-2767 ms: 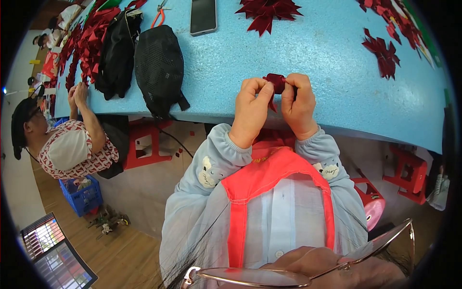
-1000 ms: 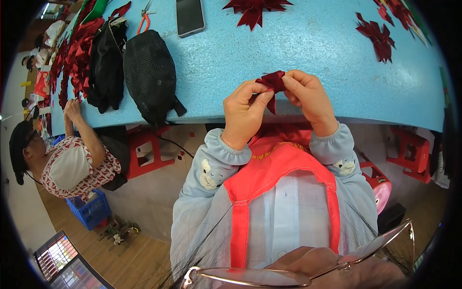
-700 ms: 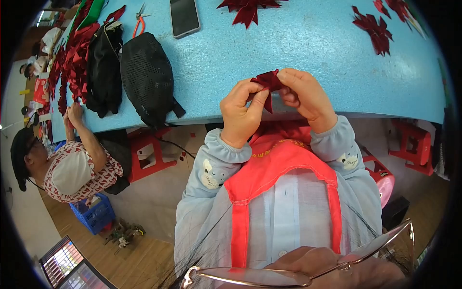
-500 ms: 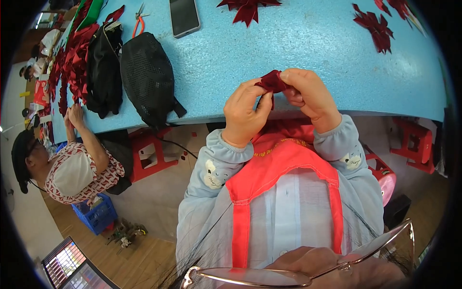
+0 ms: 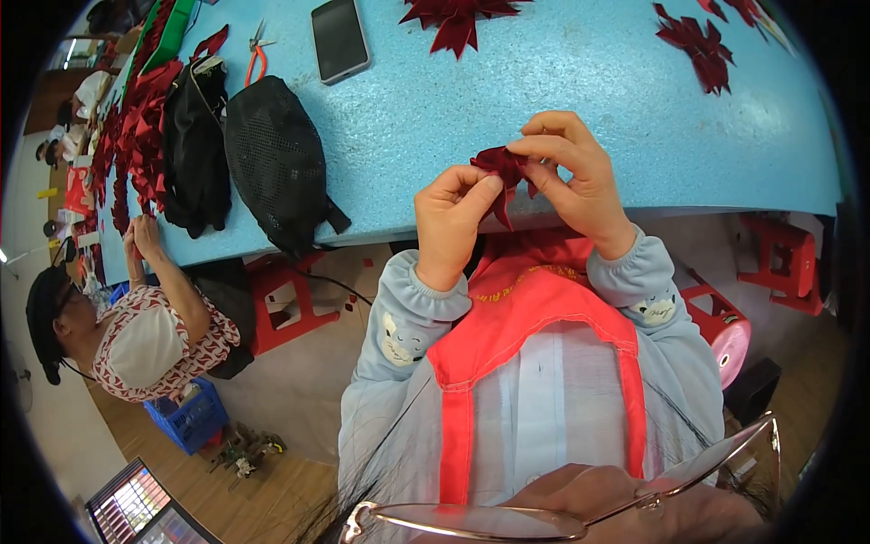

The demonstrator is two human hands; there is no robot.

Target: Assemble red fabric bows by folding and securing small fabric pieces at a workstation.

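At the near edge of the blue table [image 5: 408, 127], in front of the wearer's chest, a dark red ribbon piece [image 5: 501, 163] is held up between both hands; clock hours below run from that piece, 12 being away from the wearer.

Left hand [image 5: 449, 218], on its 7–8 side: thumb and index finger pinched on the ribbon's lower left; other fingers curled in. Right hand [image 5: 582, 186], on its 3 side: thumb and index fingertip on the upper right, looks like a light pinch; another finger raised clear of it; a pointed tail hangs toward 6.

Progress, my read: folds gathered, a tail or two sticking out; shape is small and bunched, so mid-forming; compared with the big spiky bow [image 5: 458, 20] at 11–12 and the smaller bow [image 5: 696, 50] at 2, spread of points not there yet; two bows look formed, this one looks unfinished; how the centre is fastened, can't tell, fingers cover it.

Around: phone [image 5: 341, 41] at 10; pliers [image 5: 258, 59] also at 10, farther out; black mesh bag [image 5: 276, 163] at 9, black cloth bag [image 5: 195, 150] just beyond it; red ribbon heap [image 5: 149, 136] past both; green tray [image 5: 170, 41] at 10, far edge; co-worker [image 5: 140, 349] seated at 8, same table.
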